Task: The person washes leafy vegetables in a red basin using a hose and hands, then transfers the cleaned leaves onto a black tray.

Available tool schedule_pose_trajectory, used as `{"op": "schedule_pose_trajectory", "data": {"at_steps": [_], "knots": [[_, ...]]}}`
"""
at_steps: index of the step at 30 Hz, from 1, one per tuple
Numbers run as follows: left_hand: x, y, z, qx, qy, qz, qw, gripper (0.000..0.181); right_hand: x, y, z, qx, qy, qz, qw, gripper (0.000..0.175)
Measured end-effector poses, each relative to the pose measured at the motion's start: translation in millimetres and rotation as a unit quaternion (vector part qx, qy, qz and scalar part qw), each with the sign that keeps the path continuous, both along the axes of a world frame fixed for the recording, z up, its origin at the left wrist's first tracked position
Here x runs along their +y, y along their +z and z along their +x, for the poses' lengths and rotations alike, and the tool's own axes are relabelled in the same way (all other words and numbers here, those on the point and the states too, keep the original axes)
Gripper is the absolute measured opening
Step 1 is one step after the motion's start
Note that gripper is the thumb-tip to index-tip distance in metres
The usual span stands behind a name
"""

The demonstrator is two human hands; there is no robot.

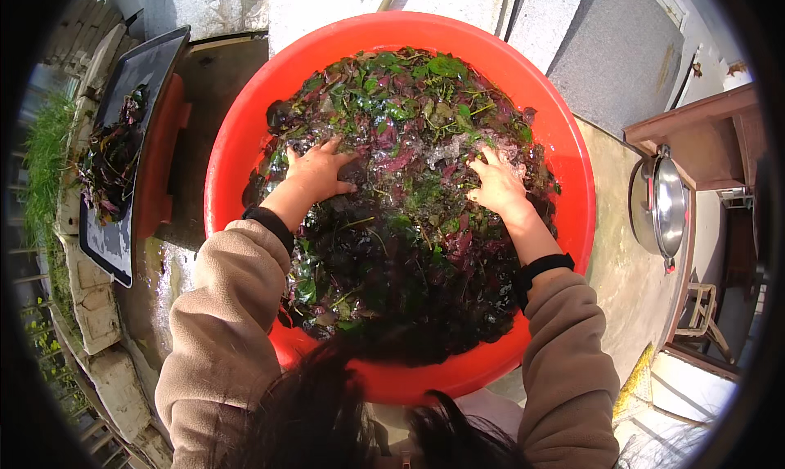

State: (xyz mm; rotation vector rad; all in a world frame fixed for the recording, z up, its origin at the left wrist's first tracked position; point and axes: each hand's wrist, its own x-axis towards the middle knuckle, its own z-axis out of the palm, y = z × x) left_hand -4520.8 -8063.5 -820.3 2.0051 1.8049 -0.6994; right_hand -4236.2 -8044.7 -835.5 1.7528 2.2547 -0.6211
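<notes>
A large round red plastic basin [392, 27] stands before me, filled with water and green and purple leaves [398, 223]. At the left of the leaves is my left hand [320, 169], palm down, its spread fingertips touching the wet leaves. My right hand [498, 182] lies at the right side, fingers apart, with water splashing around its fingertips. Neither hand grips anything that I can see. Both wrists have black cuffs below brown fleece sleeves. Dark hair hides part of the basin's near rim.
On the left, a dark tray [104, 239] holds a pile of purple leaves [113, 162] and rests on a red plastic support [165, 162]. A shiny metal pan [670, 206] is at the right beside brown furniture [699, 125]. A low brick edge [92, 303] runs along the far left.
</notes>
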Motion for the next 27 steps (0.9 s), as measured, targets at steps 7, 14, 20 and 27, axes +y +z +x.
{"op": "schedule_pose_trajectory", "data": {"at_steps": [7,14,20,27], "knots": [[-41,9,-4,-0.181,-0.066,-0.061,0.979,0.074,-38,15,0,-0.034,0.134,-0.1,0.985,0.066],[-62,1,0,-0.074,0.029,0.005,0.997,0.074,-74,15,-4,-0.029,-0.005,-0.124,0.992,0.068],[-76,3,-39,-0.151,-0.043,0.214,0.964,0.073,-77,15,64,-0.016,-0.005,0.134,0.991,0.071],[-57,-78,-62,-0.25,0.296,0.102,0.916,0.089,-33,-6,77,0.311,-0.346,-0.069,0.882,0.112]]}}
